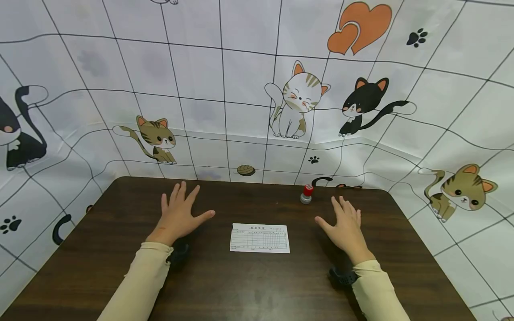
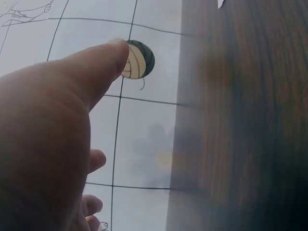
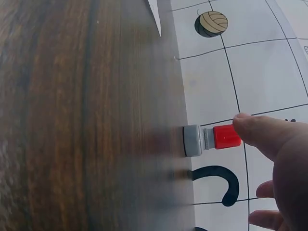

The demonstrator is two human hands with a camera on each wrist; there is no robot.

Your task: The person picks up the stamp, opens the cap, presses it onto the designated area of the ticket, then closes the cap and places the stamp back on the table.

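Note:
A white printed paper form [image 1: 259, 238] with a ruled table lies flat on the dark wooden table, between the two hands. Behind it and to the right stands a small stamp [image 1: 307, 194] with a red top and a grey base; the right wrist view shows the same stamp [image 3: 211, 139] upright near the table's back edge. My left hand [image 1: 178, 214] hovers left of the form with fingers spread, holding nothing. To the right of the form, my right hand [image 1: 344, 227] is likewise spread and holds nothing; the stamp is nearest to it, apart from the fingers.
The dark wooden table [image 1: 225, 290] ends at the back against a white sheet [image 1: 192, 67] printed with grid lines and cartoon cats, which also hangs along both sides. A dark band sits on each wrist, below cream sleeves [image 1: 138, 278].

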